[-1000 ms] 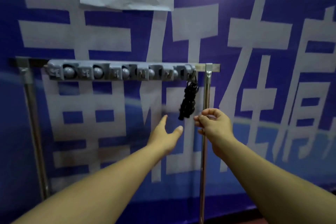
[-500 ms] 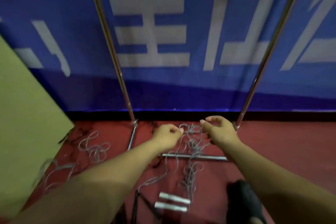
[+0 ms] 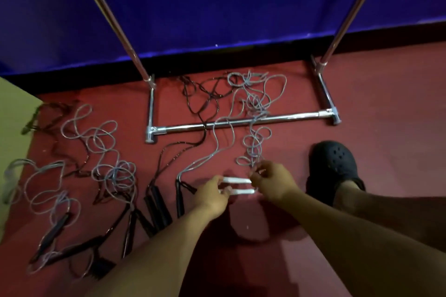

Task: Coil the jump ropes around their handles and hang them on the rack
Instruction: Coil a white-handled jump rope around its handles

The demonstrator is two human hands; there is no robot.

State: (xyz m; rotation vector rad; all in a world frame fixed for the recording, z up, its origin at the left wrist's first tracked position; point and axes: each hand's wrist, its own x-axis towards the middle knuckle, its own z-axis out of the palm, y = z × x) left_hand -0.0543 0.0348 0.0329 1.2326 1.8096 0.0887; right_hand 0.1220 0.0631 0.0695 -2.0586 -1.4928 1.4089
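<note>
Both hands have dropped floorward, left hand (image 3: 212,194) and right hand (image 3: 271,182) pinching white handles (image 3: 237,185).

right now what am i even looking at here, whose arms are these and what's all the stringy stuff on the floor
The picture comes from a camera worn on a person's head, looking down, so the two bare arms are that person's own. There is no robot. The left hand and right hand are at either end of a pair of white handles lying side by side on the red floor; the fingers look to be pinching them. The stringy stuff is jump ropes: the grey rope running up from the white handles, and more grey and dark ropes with black handles spread out to the left. The shiny bars are the foot of a metal rack. The black clog is on the person's foot.
</note>
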